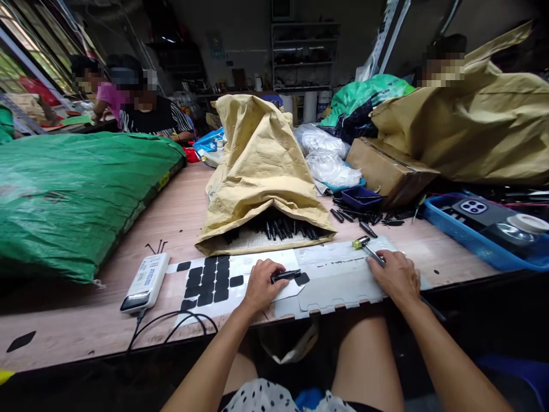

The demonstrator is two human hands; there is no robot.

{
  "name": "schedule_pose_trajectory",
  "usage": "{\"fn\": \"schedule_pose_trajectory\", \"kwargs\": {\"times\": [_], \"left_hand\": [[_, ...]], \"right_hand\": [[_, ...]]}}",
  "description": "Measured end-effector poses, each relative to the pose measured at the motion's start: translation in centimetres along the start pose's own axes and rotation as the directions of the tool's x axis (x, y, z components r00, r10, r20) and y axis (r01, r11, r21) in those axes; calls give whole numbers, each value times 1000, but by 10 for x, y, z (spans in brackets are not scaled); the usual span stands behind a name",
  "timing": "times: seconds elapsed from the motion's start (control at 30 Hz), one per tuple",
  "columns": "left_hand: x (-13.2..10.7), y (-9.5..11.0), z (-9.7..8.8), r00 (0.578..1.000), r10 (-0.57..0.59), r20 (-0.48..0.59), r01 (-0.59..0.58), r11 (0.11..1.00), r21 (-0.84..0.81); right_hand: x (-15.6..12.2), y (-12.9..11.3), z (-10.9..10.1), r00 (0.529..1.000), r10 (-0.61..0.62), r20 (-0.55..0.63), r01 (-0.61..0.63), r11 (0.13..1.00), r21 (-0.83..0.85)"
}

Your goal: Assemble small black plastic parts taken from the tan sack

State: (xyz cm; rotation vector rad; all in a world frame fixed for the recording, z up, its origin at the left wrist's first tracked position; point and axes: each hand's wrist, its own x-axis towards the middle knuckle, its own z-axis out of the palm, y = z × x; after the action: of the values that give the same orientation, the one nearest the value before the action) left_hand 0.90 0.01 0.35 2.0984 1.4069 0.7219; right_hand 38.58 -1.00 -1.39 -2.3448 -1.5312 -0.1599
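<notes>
My left hand [262, 284] is closed on a small black stick-like part [286, 276], resting on a white backing sheet [253, 264] that carries several black square pads [210, 281]. One loose black pad [302, 279] lies just beside the part's tip. My right hand [395, 277] lies on a grey cardboard sheet [338, 286] with its fingers curled round the metal shaft of a tool with a yellow-green tip [362, 244].
A tan paper sack [261, 166] lies open toward me, full of black stick parts [283, 229]. A power bank [144, 281] with a cable sits left. A green sack [72, 189], a cardboard box [386, 169], a blue tray [493, 234] with a phone, and other people at the far side.
</notes>
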Motion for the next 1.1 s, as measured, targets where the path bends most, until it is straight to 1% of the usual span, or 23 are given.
{"fn": "schedule_pose_trajectory", "kwargs": {"times": [0.03,0.07,0.1,0.17,0.23,0.27,0.3,0.37,0.43,0.5,0.57,0.63,0.73,0.9,1.03,1.1], "left_hand": [[0,0,1,1000,0,-2,0,1000,5],[1,-1,1,1000,-1,-2,2,1000,8],[1,-1,2,1000,-3,2,3,1000,9],[2,-2,1,1000,-1,16,1,1000,8],[2,-2,1,1000,0,25,0,1000,6],[2,-3,1,1000,-3,28,3,1000,4],[2,-3,1,1000,-7,30,7,1000,2],[2,-3,2,999,-18,32,18,1000,-2],[3,-3,3,999,-24,40,24,1000,3],[3,-4,4,999,-25,49,24,1000,19],[3,-5,4,999,-27,47,25,999,42],[3,-5,5,999,-29,35,27,998,63],[3,-6,6,1000,-22,21,21,998,63],[3,-6,7,1000,-19,16,19,999,27],[3,-5,7,999,-38,16,38,999,30],[2,-5,7,999,-38,16,38,999,21]], "right_hand": [[0,4,0,999,-32,10,32,999,-13],[-1,4,0,999,-53,-4,53,999,-12],[-3,1,-2,997,-69,-31,69,998,4],[-14,-13,-8,993,-88,-81,95,991,90],[-32,-37,-17,989,-116,-96,135,963,234],[-43,-51,-21,988,-144,-60,155,939,306],[-54,-65,-24,981,-194,-18,186,906,380],[-77,-94,-29,953,-301,16,254,829,499],[-97,-118,-31,915,-404,0,333,754,567],[-111,-136,-31,873,-487,-27,401,686,607],[-120,-148,-30,852,-522,-41,438,668,601],[-126,-155,-29,848,-528,-42,464,701,541],[-129,-156,-27,842,-539,-27,493,748,444],[-130,-151,-30,857,-513,-48,476,754,452],[-130,-146,-30,856,-517,-7,466,766,442],[-124,-140,-30,870,-494,-13,442,767,466]]}}
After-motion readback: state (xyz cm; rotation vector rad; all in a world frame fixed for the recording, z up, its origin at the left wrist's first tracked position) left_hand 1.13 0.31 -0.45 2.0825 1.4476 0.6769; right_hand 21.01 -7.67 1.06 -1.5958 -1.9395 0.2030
